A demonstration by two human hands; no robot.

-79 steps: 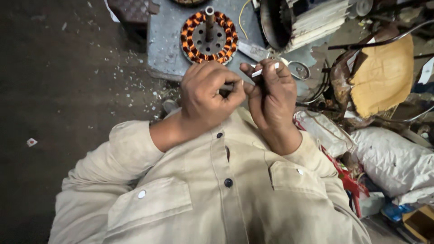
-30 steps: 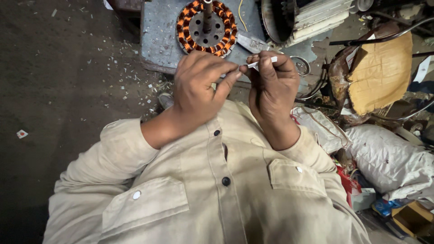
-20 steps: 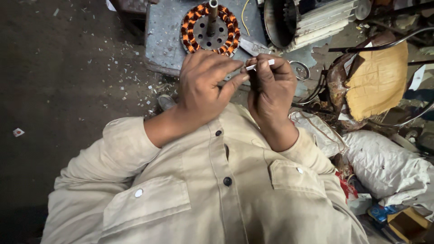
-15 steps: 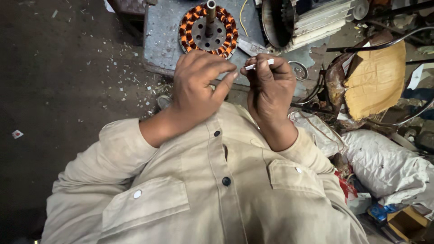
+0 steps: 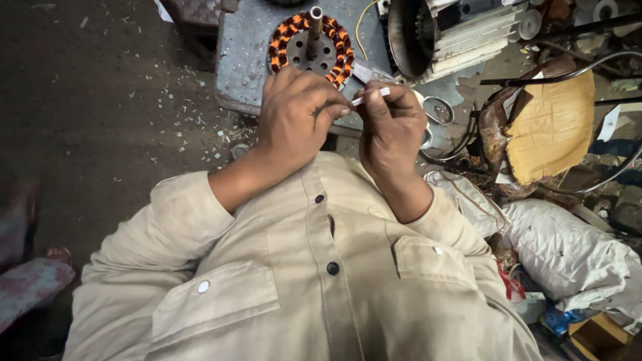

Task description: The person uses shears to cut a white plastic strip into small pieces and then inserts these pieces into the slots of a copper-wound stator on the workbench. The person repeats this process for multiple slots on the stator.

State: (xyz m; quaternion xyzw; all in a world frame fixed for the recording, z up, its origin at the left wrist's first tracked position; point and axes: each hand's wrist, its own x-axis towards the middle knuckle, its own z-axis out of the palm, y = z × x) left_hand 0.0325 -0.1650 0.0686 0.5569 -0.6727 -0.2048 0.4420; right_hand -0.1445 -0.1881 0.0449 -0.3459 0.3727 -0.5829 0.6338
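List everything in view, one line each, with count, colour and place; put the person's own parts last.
white strip: one, white, pinched between both hands
stator: one, copper-orange windings on a grey core with a shaft, on the slab beyond the hands
slab: one, grey, top centre
motor housing: one, pale grey with a dark opening, top right
metal ring: one, silvery, right of the right hand
yellow sheet: one, yellow-brown, right
white sack: one, dirty white, lower right
shirt: one, beige, buttoned, foreground
left hand: one, fingers on the strip
right hand: one, fingers on the strip
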